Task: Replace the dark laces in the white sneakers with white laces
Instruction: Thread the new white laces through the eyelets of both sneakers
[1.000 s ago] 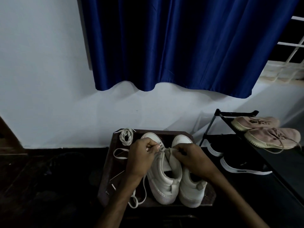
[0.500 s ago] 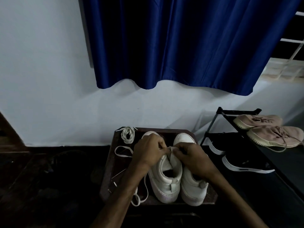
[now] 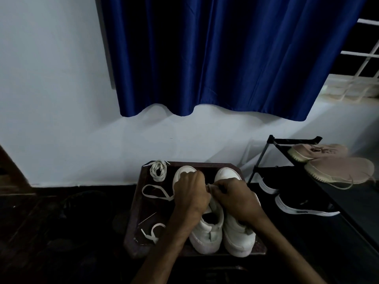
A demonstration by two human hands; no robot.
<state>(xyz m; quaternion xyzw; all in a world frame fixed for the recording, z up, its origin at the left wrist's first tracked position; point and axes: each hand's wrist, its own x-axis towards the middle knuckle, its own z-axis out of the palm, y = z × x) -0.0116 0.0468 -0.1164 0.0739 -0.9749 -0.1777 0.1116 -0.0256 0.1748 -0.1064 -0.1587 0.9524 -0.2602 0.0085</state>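
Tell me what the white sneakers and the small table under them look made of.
The white sneakers: smooth leather or synthetic, matte with a soft sheen, no weave visible. The small table: probably dark reddish-brown wood, slightly glossy; the dim light leaves it open.

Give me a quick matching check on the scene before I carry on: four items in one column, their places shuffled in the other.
Items:
1. coiled white lace
2. pink sneakers
3. black sneakers
4. white sneakers

Places:
A. top shelf of the rack
B. side by side, middle of the brown table
C. far left corner of the brown table
D. lower shelf of the rack

Pairs: 1-C, 2-A, 3-D, 4-B.
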